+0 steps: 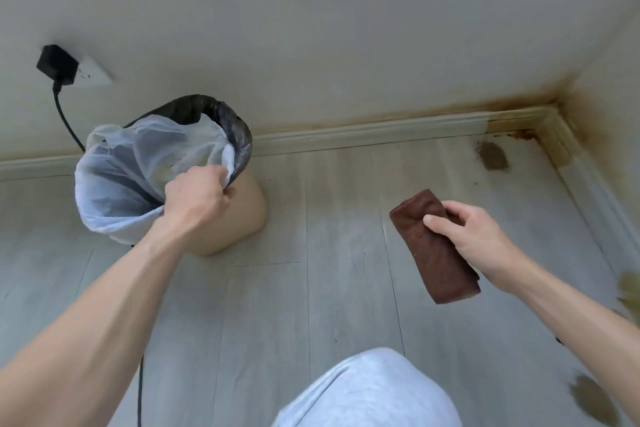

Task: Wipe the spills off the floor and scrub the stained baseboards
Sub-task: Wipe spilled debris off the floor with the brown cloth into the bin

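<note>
- Gripping the edge of a white plastic bag [138, 163], the left hand [195, 199] has its fingers curled round the gathered plastic at the near rim of a beige waste bin [242, 218].
- The bin stands on the grey plank floor [346, 288], close to the back wall, and tilts toward the camera; a black liner [221, 118] is folded over its far rim, and the white bag spreads across its mouth.
- The right hand [474, 236] holds a folded brown cloth [433, 253] above the floor, thumb on top and fingers underneath; the cloth hangs clear of the planks and well apart from the bin.
- A brown powdery spill [491, 156] lies on the floor near the room corner, just in front of the baseboard [381, 132].
- Brown-yellow staining marks the baseboard's corner section [512, 116] and the wall above it; the section toward the bin appears white.
- Two further olive-brown spills lie at the right edge of the view, one beside the right forearm [632, 291] and one lower down [594, 402].
- A black plug [57, 64] sits in a white wall socket [91, 74] at upper left; its black cable [67, 121] runs down behind the bin.
- A knee in light grey fabric [370, 392] occupies the bottom centre of the view.
</note>
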